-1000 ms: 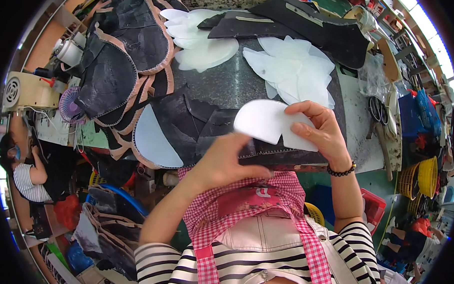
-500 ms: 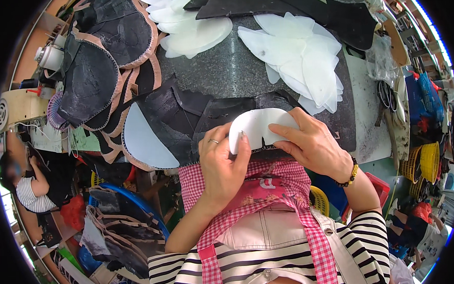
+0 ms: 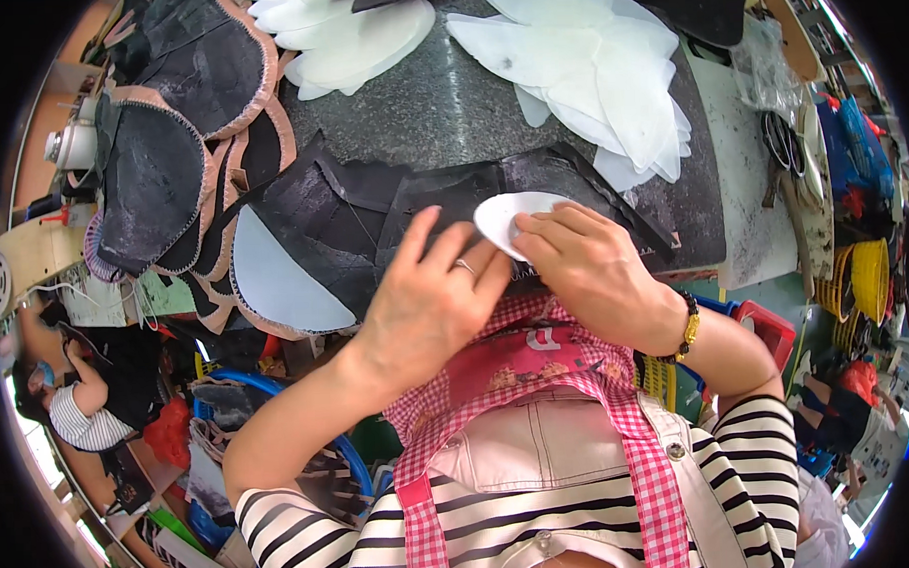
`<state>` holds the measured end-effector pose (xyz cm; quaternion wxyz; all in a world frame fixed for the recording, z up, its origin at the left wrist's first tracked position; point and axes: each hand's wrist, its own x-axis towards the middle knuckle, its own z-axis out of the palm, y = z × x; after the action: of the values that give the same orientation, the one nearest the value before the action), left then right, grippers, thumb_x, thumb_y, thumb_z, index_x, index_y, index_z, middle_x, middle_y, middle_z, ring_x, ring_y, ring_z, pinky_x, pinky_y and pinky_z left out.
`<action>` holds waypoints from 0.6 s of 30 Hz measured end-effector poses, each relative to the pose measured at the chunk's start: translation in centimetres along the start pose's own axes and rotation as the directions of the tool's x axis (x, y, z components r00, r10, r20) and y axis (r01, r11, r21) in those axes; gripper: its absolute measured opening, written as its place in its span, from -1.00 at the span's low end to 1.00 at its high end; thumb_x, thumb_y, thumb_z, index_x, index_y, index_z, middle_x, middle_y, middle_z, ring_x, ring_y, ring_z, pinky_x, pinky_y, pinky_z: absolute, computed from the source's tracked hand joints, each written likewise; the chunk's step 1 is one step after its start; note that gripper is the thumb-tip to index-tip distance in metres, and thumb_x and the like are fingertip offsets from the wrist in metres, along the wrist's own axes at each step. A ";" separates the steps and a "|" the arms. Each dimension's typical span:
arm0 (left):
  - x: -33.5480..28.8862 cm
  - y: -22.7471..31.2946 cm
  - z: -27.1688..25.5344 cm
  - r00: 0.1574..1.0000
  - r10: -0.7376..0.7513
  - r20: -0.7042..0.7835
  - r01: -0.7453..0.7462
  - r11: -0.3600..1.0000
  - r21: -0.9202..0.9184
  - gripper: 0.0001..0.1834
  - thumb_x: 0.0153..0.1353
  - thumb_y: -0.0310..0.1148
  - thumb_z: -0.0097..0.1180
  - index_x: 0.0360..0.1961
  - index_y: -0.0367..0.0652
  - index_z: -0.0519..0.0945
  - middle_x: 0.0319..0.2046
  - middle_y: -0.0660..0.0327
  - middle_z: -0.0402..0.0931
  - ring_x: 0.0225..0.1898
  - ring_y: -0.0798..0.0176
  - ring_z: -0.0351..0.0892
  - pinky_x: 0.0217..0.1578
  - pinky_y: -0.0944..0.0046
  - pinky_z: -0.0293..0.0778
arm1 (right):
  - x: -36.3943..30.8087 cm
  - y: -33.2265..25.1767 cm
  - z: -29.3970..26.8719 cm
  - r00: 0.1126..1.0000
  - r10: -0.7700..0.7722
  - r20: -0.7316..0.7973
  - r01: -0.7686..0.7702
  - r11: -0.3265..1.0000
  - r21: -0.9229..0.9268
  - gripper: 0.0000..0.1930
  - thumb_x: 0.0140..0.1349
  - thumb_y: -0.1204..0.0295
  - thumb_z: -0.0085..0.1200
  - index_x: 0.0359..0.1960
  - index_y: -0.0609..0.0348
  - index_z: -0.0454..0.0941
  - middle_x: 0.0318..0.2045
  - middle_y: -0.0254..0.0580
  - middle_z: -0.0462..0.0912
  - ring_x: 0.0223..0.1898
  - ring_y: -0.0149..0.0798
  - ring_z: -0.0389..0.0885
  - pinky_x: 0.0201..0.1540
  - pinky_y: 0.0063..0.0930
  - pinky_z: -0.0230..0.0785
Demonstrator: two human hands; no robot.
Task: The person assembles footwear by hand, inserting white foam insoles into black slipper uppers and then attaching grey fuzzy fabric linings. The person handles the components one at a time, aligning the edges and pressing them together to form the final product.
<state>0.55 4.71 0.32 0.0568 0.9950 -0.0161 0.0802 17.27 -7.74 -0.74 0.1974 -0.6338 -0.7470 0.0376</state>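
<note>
My right hand (image 3: pixel 599 264) pinches a white curved stiffener sheet (image 3: pixel 494 220), thumb and fingers closed on its right part. Close to the left side of that sheet is my left hand (image 3: pixel 430 300), its back up and fingers spread; its thumb is hidden, and I cannot tell whether a fingertip touches the sheet. Under both hands a black shoe upper (image 3: pixel 427 200) lies opened out along the table's near edge. A pale half-moon piece (image 3: pixel 279 275) sits at the upper's left end, inside a tan edge.
Overlapping white stiffener sheets lie in two piles, a left pile (image 3: pixel 356 47) and a right pile (image 3: pixel 608 78), on the dark speckled tabletop (image 3: pixel 409 115). Stitched black uppers (image 3: pixel 156 179) are heaped at left. A blue basket (image 3: pixel 355 458) stands below. Co-workers sit at both sides.
My left hand has let go of the white sheet and turned back-up, fingers spreading. The right hand keeps the sheet, now tilted and raised slightly away from me. The whole view has shifted a little.
</note>
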 end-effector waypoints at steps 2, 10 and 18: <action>-0.6 -0.5 0.2 0.987 0.109 -0.120 -0.101 0.993 0.068 -0.78 -0.05 -0.40 0.10 -0.40 -0.34 0.60 -0.39 0.06 0.55 -0.17 0.11 0.53 0.05 0.00 0.43 | 0.5 -0.7 0.3 0.993 -0.081 0.081 0.100 0.957 -0.272 -0.85 -0.08 0.43 0.06 -0.48 0.25 0.50 -0.52 -0.21 0.47 -0.34 -0.18 0.53 -0.02 -0.28 0.36; -0.8 0.1 -0.5 0.940 0.203 -0.272 -0.173 0.976 0.132 -0.85 0.00 -0.54 0.19 -0.37 -0.38 0.56 -0.23 0.03 0.47 -0.05 -0.09 0.56 -0.02 0.01 0.57 | -1.1 -0.9 -1.0 0.996 -0.083 -0.011 0.083 0.996 -0.038 -0.62 -0.03 0.45 0.17 -0.17 0.44 0.47 -0.16 0.11 0.58 -0.06 0.04 0.56 0.09 -0.23 0.35; 3.5 0.6 -9.0 0.987 -0.153 -0.050 0.145 0.979 -0.140 -0.43 -0.14 -0.26 0.40 -0.09 -0.26 0.51 -0.46 0.15 0.56 -0.37 0.06 0.59 -0.31 0.13 0.47 | 5.6 -0.2 -12.7 0.971 0.090 0.224 -0.230 0.621 0.750 -0.89 0.24 0.49 0.06 -0.27 0.27 0.55 -0.45 -0.06 0.65 -0.37 -0.32 0.69 -0.30 -0.44 0.50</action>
<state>2.53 5.03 9.82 0.1309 0.9844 0.0549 0.1043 20.80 -4.88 12.39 0.3823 -0.5474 -0.6133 0.4220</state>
